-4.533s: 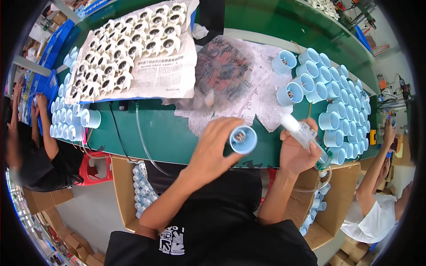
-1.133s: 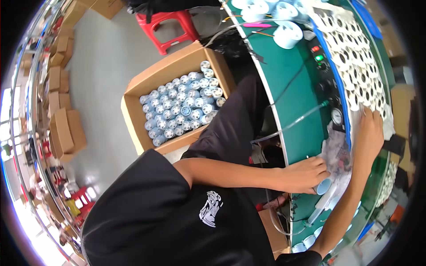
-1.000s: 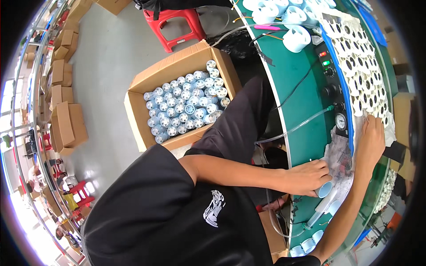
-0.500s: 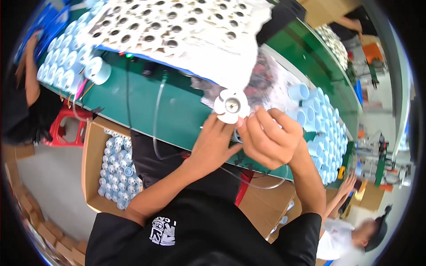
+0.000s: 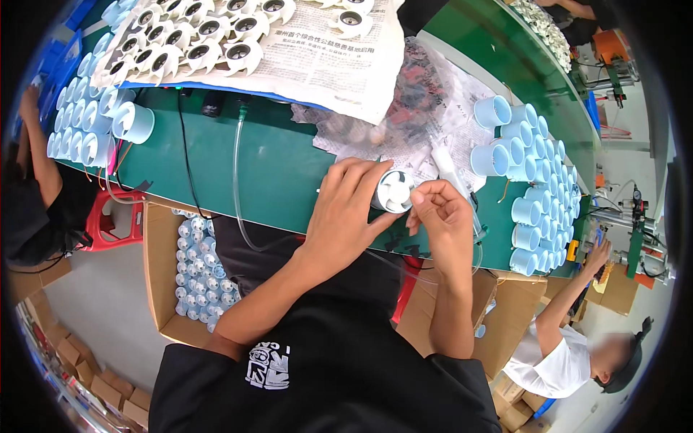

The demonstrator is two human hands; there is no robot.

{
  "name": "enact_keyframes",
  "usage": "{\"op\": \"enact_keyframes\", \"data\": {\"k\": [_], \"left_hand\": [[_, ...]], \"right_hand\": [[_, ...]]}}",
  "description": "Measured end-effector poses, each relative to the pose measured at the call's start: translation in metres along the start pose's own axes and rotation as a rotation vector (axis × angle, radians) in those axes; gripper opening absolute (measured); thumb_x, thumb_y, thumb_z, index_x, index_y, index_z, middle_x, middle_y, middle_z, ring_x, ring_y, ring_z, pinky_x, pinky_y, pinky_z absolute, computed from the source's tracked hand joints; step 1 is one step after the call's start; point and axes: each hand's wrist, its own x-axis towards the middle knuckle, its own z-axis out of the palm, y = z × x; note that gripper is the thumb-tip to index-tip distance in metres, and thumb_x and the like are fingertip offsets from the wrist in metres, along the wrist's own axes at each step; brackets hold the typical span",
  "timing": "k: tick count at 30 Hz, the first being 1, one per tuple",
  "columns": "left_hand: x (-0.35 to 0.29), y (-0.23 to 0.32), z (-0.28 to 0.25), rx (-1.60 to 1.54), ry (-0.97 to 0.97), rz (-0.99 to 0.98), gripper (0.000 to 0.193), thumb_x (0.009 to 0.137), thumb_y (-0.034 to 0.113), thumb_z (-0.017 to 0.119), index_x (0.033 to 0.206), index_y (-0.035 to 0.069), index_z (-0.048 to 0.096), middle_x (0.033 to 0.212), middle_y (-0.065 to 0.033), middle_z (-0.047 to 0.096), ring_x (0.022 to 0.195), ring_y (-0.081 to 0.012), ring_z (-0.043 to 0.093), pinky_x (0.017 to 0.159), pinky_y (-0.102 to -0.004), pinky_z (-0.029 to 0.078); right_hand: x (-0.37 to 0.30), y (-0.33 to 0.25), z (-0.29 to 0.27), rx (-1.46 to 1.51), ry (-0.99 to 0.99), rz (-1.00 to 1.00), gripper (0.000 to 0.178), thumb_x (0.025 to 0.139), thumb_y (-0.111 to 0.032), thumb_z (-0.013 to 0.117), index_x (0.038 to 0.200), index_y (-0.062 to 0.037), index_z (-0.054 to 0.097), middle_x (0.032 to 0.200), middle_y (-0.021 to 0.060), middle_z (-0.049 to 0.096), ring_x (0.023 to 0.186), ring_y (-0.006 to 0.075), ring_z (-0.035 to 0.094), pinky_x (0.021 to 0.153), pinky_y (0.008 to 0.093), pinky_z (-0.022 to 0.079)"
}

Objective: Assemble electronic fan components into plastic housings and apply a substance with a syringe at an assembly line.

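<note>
My left hand [image 5: 345,206] is wrapped round a light-blue cup-shaped housing [image 5: 380,203] just above the near part of the table. Inside its mouth sits a white fan wheel [image 5: 395,192], blades facing up. At the housing's right edge is my right hand [image 5: 446,220], fingers curled in and thumb pressed close to the index finger. Whether anything small is between those fingertips is hidden. A white nozzled bottle [image 5: 447,167] lies just beyond my right hand.
White fan wheels [image 5: 209,30] lie on a newspaper-covered board [image 5: 354,76]. Blue housings stand in groups at left [image 5: 90,115] and right [image 5: 527,195]. A clear hose [image 5: 237,159] crosses the green table [image 5: 195,169]. An open carton [image 5: 162,281] holds finished-looking units. Co-workers sit at both sides.
The fan wheel, earlier held up between both hands, is now inside the housing in my left hand. My right hand has drawn slightly right. The view has shifted, and the white bottle now shows.
</note>
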Motion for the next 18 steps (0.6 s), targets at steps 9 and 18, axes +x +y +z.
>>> {"op": "enact_keyframes", "data": {"k": [9,18], "left_hand": [[0.001,0.001,0.002,-0.061,0.02,-0.002,0.064,0.071,0.016,0.079,0.128,0.005,0.053,0.12,-0.0128,0.055,0.115,-0.033,0.047,0.099,-0.0423,0.04],[-0.01,-0.004,-0.011,-0.007,0.096,-0.048,0.061,0.071,0.018,0.077,0.124,0.002,0.052,0.115,-0.018,0.056,0.111,-0.0354,0.051,0.099,-0.0442,0.039]], "right_hand": [[-0.001,-0.013,-0.015,-0.424,0.004,-0.3,0.007,0.091,-0.005,0.06,0.098,-0.0023,0.061,0.068,-0.0038,0.053,0.061,0.0011,0.044,0.052,0.0197,0.033],[-0.009,-0.035,0.019,-0.726,0.057,-0.74,0.035,0.091,-0.002,0.054,0.06,0.0034,0.039,0.054,0.0107,0.033,0.045,0.0216,0.031,0.045,0.0352,0.024]]}}
